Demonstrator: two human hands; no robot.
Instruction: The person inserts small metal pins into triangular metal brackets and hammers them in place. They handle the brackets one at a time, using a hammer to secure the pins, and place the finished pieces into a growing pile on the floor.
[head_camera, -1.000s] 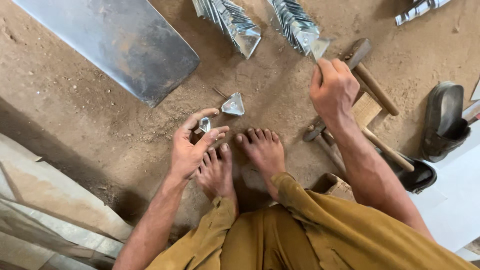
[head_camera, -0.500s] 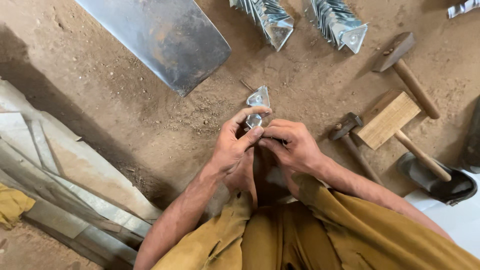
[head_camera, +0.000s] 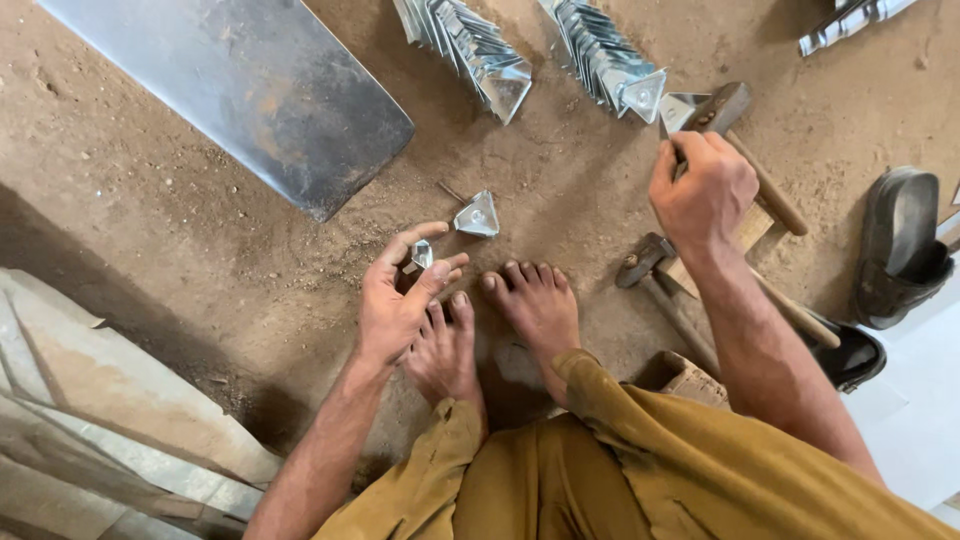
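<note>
Bare feet (head_camera: 500, 320) sat planted on packed, sandy dirt floor (head_camera: 200, 250). Just left of them, the left hand (head_camera: 395, 300) pinched a small bent tin piece (head_camera: 421, 254) between thumb and fingers. Just beyond that pinch, another folded triangle (head_camera: 477, 216) lay in the dust. Out right, the right hand (head_camera: 703, 190) was closed around a shiny cut piece (head_camera: 680, 108), hammers (head_camera: 660, 275) and a wood block beneath it. Beyond both hands, two nested stacks (head_camera: 480, 55) of triangles, and far left a dull metal sheet (head_camera: 240, 90).
</note>
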